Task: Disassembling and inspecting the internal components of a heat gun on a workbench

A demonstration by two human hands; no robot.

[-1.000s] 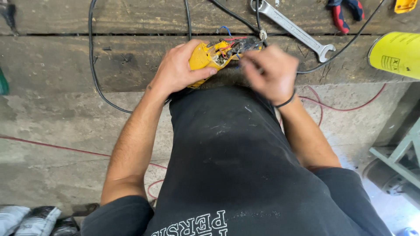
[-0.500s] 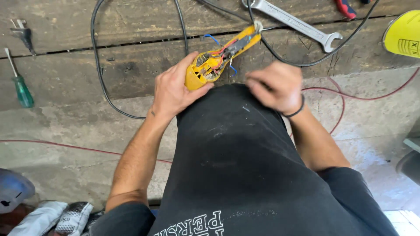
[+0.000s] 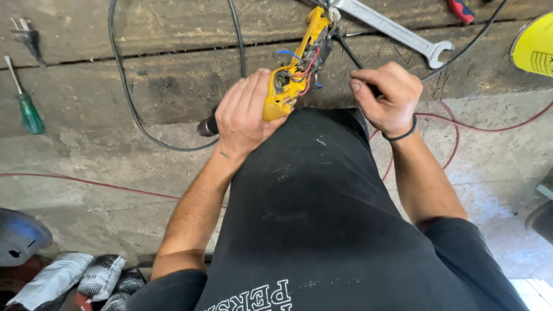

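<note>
At centre frame, the left hand (image 3: pixel 245 118) gripped the opened yellow tool housing (image 3: pixel 294 75), wiring exposed and uncovered, while the right hand (image 3: pixel 386 98) fingers pinched the black cable (image 3: pixel 351 55) beside it.

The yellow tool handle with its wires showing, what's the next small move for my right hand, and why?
Probably guide the black cord back into the open yellow handle. The right hand pinches the cord right beside it, the left hand steadies the handle, and red and blue wires lie exposed.
</note>
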